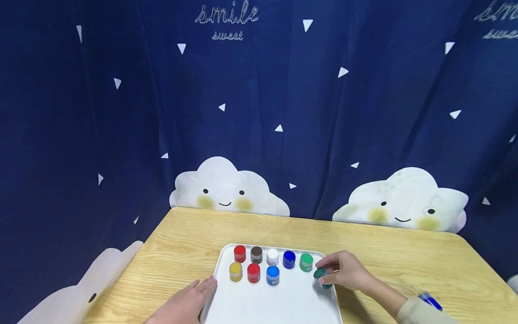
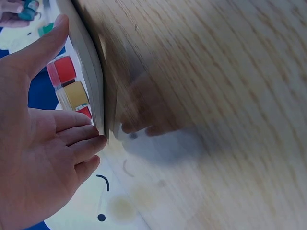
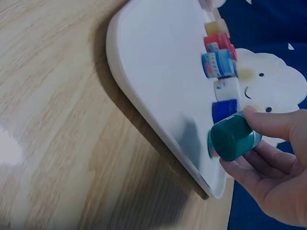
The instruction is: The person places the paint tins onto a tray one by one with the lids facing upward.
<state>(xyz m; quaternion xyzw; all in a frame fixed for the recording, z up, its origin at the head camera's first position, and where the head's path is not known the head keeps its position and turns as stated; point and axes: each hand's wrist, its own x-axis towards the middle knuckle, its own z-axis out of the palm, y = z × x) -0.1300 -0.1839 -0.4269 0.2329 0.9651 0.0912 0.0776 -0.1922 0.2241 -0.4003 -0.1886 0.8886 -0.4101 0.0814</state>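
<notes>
My right hand [image 1: 349,272] pinches a dark green paint jar [image 3: 233,137] between thumb and fingers, tilted, over the right side of a white tray [image 1: 271,306]. Straight fingers of my left hand [image 1: 187,300] rest against the tray's left edge. On the tray, the back row runs red jar [image 1: 240,253], brown jar [image 1: 256,254], white jar [image 1: 272,256], dark blue jar [image 1: 289,259] and green jar [image 1: 306,262]. In front of it stand a yellow jar [image 1: 236,272], another red jar [image 1: 253,272] and a lighter blue jar [image 1: 273,275].
The tray lies on a wooden table [image 1: 186,243]. A blue object with a clear part [image 1: 430,300] lies on the table at the right, beside my right sleeve [image 1: 422,311]. Behind the table hangs a dark blue curtain [image 1: 251,90] with smiling clouds.
</notes>
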